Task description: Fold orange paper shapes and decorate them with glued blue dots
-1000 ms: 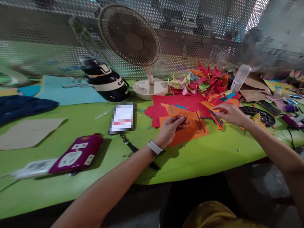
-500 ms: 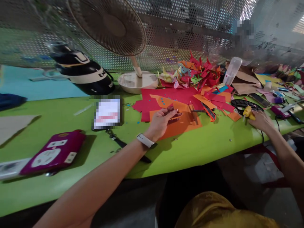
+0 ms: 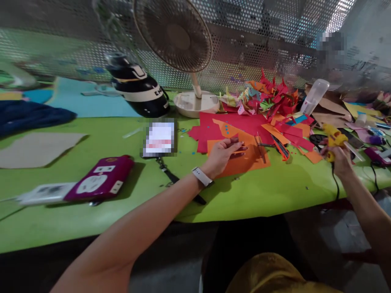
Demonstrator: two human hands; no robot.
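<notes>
My right hand is closed round the handle of a yellow hot glue gun, raised at the right side. A clear glue stick pokes out of its back and a black cord hangs below. Over an orange sheet, my left hand is pinched on a small red piece of paper, mostly hidden by the fingers. Just right of it lie tweezers and an orange-edged cutter. Beneath the orange sheet is a larger red sheet.
Folded coloured paper pieces are heaped behind the sheets, beside a clear bottle. A fan and a black flask stand at the back. A phone and a purple power strip lie left on the green table.
My right hand went from near the cutter to the yellow glue gun, grasped it and lifted it off the table. My left hand stays pinched over the orange sheet. The view swung right, then back.
</notes>
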